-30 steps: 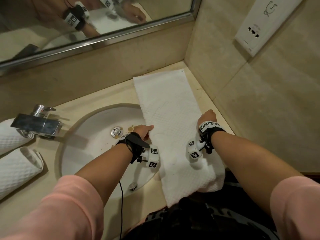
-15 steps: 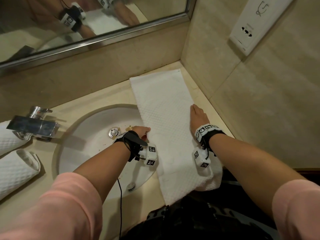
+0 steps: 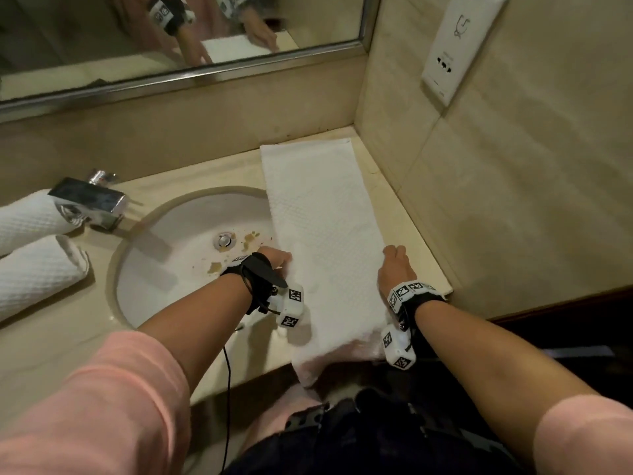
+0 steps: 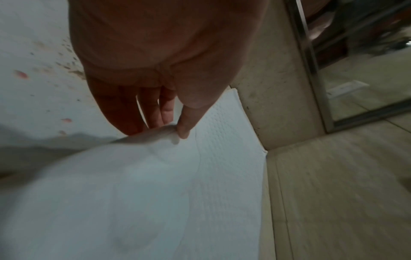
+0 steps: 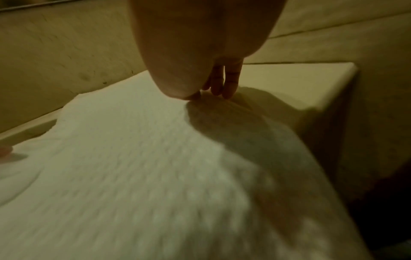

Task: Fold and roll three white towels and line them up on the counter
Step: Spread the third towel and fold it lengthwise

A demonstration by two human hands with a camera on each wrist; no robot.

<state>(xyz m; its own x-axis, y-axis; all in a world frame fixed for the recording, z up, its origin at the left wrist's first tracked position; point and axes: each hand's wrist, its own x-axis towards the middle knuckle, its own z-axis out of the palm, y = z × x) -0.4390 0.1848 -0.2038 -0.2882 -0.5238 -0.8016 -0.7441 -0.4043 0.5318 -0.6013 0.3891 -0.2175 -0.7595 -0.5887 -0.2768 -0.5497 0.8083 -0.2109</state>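
A long white towel [image 3: 322,217], folded into a narrow strip, lies on the counter [image 3: 424,269] from the back right corner to the front edge, where its near end hangs over. My left hand [image 3: 277,260] pinches the towel's left edge over the sink rim; the left wrist view shows thumb and fingers [image 4: 173,129] closed on a raised fold of the towel [image 4: 155,193]. My right hand [image 3: 394,255] is at the right edge with fingers curled. In the right wrist view its thumb and fingertips [image 5: 206,95] nip the towel [image 5: 133,158] there. Two rolled white towels [image 3: 24,217] [image 3: 37,272] lie side by side at far left.
A round white sink [image 3: 178,269] with brown stains sits left of the towel, a chrome faucet [image 3: 89,200] behind it. A mirror [image 3: 171,39] runs along the back wall. The tiled right wall carries a socket plate [image 3: 459,46] and stands close to the towel.
My right hand left the top of the towel, where it lay flat, and drew back to the right edge, now pinching it. The left hand stays at the left edge.
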